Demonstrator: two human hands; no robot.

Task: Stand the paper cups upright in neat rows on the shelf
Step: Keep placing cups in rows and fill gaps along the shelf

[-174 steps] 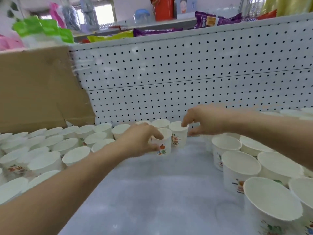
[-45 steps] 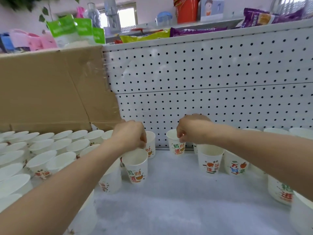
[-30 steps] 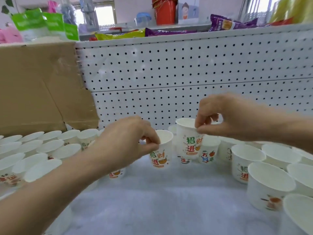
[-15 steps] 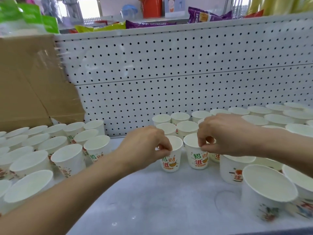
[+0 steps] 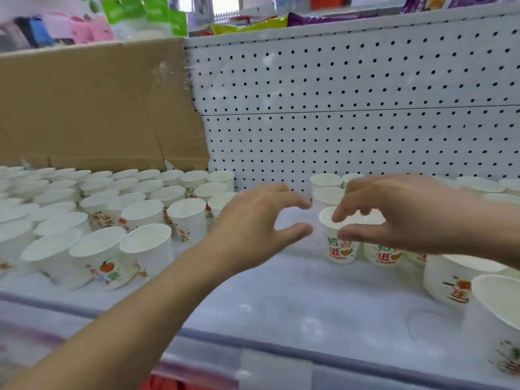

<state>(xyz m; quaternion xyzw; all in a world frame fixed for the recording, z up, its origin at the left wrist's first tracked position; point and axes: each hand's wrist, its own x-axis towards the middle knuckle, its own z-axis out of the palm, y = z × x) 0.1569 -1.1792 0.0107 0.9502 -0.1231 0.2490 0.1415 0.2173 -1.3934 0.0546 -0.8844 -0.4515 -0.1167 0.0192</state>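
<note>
Many white paper cups with red and orange print stand upright on the white shelf [image 5: 281, 302]. A big block of rows [image 5: 146, 246] fills the left; more cups line the back right. Two printed cups stand side by side in the middle: one [image 5: 342, 250] and its right neighbour [image 5: 384, 256]. My left hand [image 5: 253, 229] hovers just left of them, thumb and forefinger apart, holding nothing. My right hand [image 5: 394, 215] hangs over both cups' rims with fingers spread and loose; its thumb crosses the front of the left cup. The rims under the right hand are partly hidden.
A white pegboard [image 5: 351, 114] backs the shelf, and a brown cardboard sheet [image 5: 84, 108] leans against it on the left. Larger white cups [image 5: 455, 280] stand at the front right. The shelf's front edge [image 5: 309, 356] runs along the bottom. Packaged goods lie on the upper shelf.
Both hands pinched a cup each by the rim half a second ago and set them down together. My left hand has let go and drawn left; my right hand's fingers have loosened.
</note>
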